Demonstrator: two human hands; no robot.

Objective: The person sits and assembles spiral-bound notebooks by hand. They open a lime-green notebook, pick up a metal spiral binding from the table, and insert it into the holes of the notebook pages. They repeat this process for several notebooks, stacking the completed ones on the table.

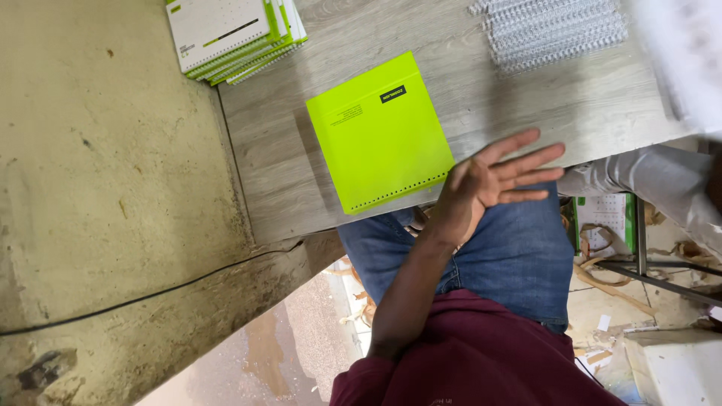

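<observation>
My left hand (492,180) hovers open at the near edge of the wooden table (526,105), fingers spread and pointing right, with nothing in it. Just left of it lies a bright lime-green notebook cover (380,131) with a row of punched holes along its near edge. The hand is beside that cover's lower right corner; I cannot tell whether it touches it. My right hand is out of sight. Below the hand are my blue jeans (511,256) and maroon shirt.
A stack of green-and-white spiral notebooks (233,34) sits at the table's far left corner. Several silver wire binding coils (553,30) lie at the back right. A blurred white thing (684,53) is at top right. A pale sleeve or cloth (654,184) shows at right. Paper scraps litter the floor.
</observation>
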